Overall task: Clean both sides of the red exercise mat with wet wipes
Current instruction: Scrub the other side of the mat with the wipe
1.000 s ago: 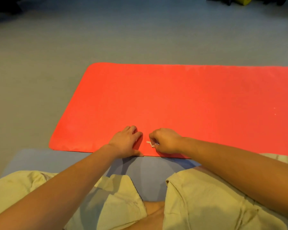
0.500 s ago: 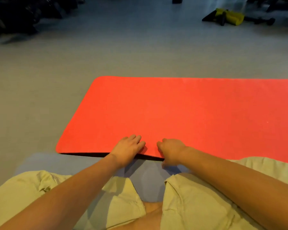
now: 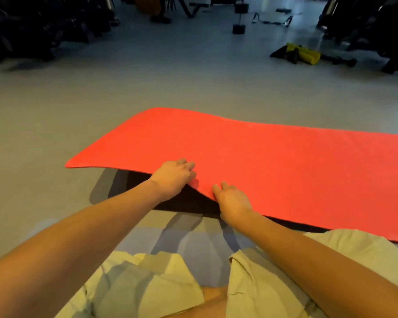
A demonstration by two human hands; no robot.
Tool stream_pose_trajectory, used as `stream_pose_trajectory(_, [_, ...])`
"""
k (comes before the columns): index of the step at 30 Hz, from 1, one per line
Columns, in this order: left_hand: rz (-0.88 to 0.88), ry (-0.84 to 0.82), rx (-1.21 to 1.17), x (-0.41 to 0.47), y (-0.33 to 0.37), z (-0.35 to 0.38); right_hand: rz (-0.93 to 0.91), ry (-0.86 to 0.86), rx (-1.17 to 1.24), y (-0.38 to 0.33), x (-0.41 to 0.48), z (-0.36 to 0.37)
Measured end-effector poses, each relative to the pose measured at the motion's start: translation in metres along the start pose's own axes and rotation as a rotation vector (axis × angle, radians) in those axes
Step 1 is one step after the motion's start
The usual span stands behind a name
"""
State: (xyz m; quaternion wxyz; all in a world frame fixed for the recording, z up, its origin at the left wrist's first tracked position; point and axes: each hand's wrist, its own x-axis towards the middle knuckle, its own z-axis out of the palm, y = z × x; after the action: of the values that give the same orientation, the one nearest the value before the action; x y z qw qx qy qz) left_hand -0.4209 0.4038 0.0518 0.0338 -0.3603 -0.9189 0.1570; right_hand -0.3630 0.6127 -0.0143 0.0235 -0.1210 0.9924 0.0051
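Observation:
The red exercise mat [image 3: 274, 157] stretches from the centre to the right edge of the head view, its near left edge raised off the grey floor with dark shadow beneath. My left hand [image 3: 172, 177] grips that lifted near edge, fingers on top. Just to its right, my right hand [image 3: 232, 199] also grips the edge, fingers on the red surface and thumb hidden underneath. No wet wipe shows now.
A blue-grey pad [image 3: 193, 237] lies under my knees, which are in pale green shorts [image 3: 147, 283]. Far back stand a dumbbell [image 3: 239, 18], a yellow and black bag [image 3: 303, 55] and dark gym machines [image 3: 32, 26] on both sides.
The mat's near edge has risen from flat on the floor to lifted. Both hands shifted from resting on the edge to gripping it. The wipe seen by my right hand is gone from view.

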Motion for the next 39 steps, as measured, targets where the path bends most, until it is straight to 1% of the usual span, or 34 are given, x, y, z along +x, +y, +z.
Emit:
stream_pose_trajectory(6, [-0.1,0.033,-0.033,-0.019,-0.033,0.022,-0.058,0.005,-0.003,-0.026,0.025,-0.004])
stream_pose_trajectory(12, [-0.232,-0.017,-0.186,-0.083,-0.075,0.079,-0.227,-0.016,0.065,-0.094,0.044,0.009])
stream_pose_trajectory(14, [-0.246,-0.106,-0.235,-0.101,-0.077,0.099,-0.282,-0.087,0.079,-0.113,0.044,0.021])
stream_pose_trajectory(16, [-0.221,-0.262,-0.269,-0.11,-0.069,0.118,-0.355,-0.146,0.067,-0.124,0.04,0.039])
stream_pose_trajectory(19, [-0.262,-0.396,-0.386,-0.103,-0.061,0.138,-0.408,-0.135,0.118,-0.118,0.04,0.058])
stream_pose_trajectory(21, [-0.302,-0.432,-0.527,-0.087,-0.061,0.139,-0.43,-0.14,0.203,-0.107,0.047,0.061])
stream_pose_trajectory(22, [-0.321,-0.422,-0.595,-0.077,-0.061,0.139,-0.442,-0.157,0.25,-0.102,0.051,0.06])
stream_pose_trajectory(24, [-0.357,-0.386,-0.659,-0.055,-0.063,0.143,-0.476,-0.174,0.315,-0.095,0.056,0.061])
stream_pose_trajectory(27, [-0.429,-0.303,-0.649,-0.032,-0.065,0.162,-0.582,-0.102,0.321,-0.094,0.055,0.073])
stream_pose_trajectory(30, [-0.506,-0.066,-0.637,-0.026,-0.062,0.184,-0.596,-0.024,0.345,-0.094,0.061,0.087])
stream_pose_trajectory(33, [-0.517,0.058,-0.619,-0.031,-0.058,0.199,-0.546,0.041,0.364,-0.09,0.088,0.09])
stream_pose_trajectory(36, [-0.523,0.112,-0.674,-0.029,-0.065,0.204,-0.444,0.097,0.361,-0.084,0.129,0.088])
stream_pose_trajectory(39, [-0.527,0.168,-0.658,-0.022,-0.069,0.208,-0.354,0.099,0.354,-0.085,0.152,0.086])
